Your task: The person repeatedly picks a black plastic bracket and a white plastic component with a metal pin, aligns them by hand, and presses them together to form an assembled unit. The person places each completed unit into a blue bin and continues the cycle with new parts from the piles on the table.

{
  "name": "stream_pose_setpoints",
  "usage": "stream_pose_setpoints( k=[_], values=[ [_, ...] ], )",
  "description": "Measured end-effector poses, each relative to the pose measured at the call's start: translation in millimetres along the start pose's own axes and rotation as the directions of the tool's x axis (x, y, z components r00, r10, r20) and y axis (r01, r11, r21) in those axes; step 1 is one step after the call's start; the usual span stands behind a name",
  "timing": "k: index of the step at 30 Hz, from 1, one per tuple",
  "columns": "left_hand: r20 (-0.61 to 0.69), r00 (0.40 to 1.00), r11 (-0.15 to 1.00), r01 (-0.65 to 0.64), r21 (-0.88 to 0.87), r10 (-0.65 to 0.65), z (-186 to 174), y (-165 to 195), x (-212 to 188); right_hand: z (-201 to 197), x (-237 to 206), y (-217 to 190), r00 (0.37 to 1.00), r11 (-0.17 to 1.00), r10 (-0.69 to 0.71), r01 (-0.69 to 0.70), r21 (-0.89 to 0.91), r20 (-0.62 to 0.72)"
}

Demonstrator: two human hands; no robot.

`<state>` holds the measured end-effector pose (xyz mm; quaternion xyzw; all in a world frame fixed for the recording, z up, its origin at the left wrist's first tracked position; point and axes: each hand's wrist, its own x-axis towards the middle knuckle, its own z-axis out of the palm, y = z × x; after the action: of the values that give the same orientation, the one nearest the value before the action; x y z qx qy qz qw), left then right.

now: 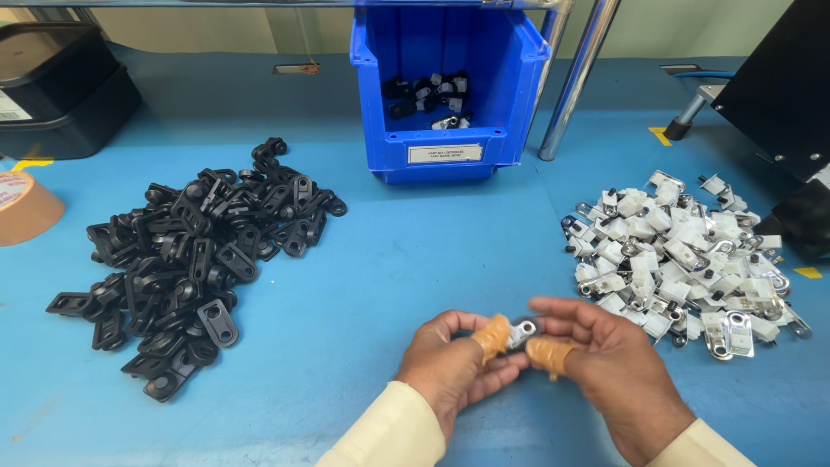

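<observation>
My left hand (454, 363) and my right hand (605, 363) meet near the table's front edge, both pinching one small part (524, 329) with a metal tab and a dark body. Tan tape wraps my left thumb and a right fingertip. A heap of black plastic clips (194, 259) lies to the left on the blue table (389, 259). A heap of white parts with metal tabs (683, 259) lies to the right, close to my right hand.
A blue bin (450, 143) holding several assembled pieces (430, 99) stands at the back centre. Black trays (60, 86) sit at the back left, a tape roll (22, 207) at the left edge, a metal post (575, 82) and black equipment (778, 78) at the right.
</observation>
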<state>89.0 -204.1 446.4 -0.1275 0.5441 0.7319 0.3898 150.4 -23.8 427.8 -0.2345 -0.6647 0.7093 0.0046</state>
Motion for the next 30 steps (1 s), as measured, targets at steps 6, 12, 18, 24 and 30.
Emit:
stream_pose_setpoints(
  k=[6,12,18,24,30],
  values=[
    [0.021,1.0,0.979,0.015,-0.201,-0.011,-0.2,-3.3,3.4,13.5,-6.4,-4.4,0.968,0.982,0.188,-0.182,0.053,-0.163],
    [-0.074,0.997,0.995,-0.018,-0.102,0.011,5.2,-9.9,5.8,28.6,-3.8,-0.3,0.972,0.991,0.123,-0.112,0.067,-0.198],
    [-0.149,0.987,0.996,-0.062,-0.061,0.052,8.4,-9.5,4.8,28.4,-8.6,12.1,0.983,0.994,0.037,-0.054,-0.09,-0.18],
    [-0.086,0.996,0.994,-0.024,-0.108,0.014,-0.7,-12.7,7.1,19.8,-12.0,0.2,0.98,0.984,0.174,-0.176,-0.007,-0.098],
    [-0.014,0.967,0.928,-0.24,0.286,0.255,-3.7,-20.6,4.6,14.4,0.5,-5.7,0.973,0.974,0.224,-0.225,-0.013,-0.065]
  ],
)
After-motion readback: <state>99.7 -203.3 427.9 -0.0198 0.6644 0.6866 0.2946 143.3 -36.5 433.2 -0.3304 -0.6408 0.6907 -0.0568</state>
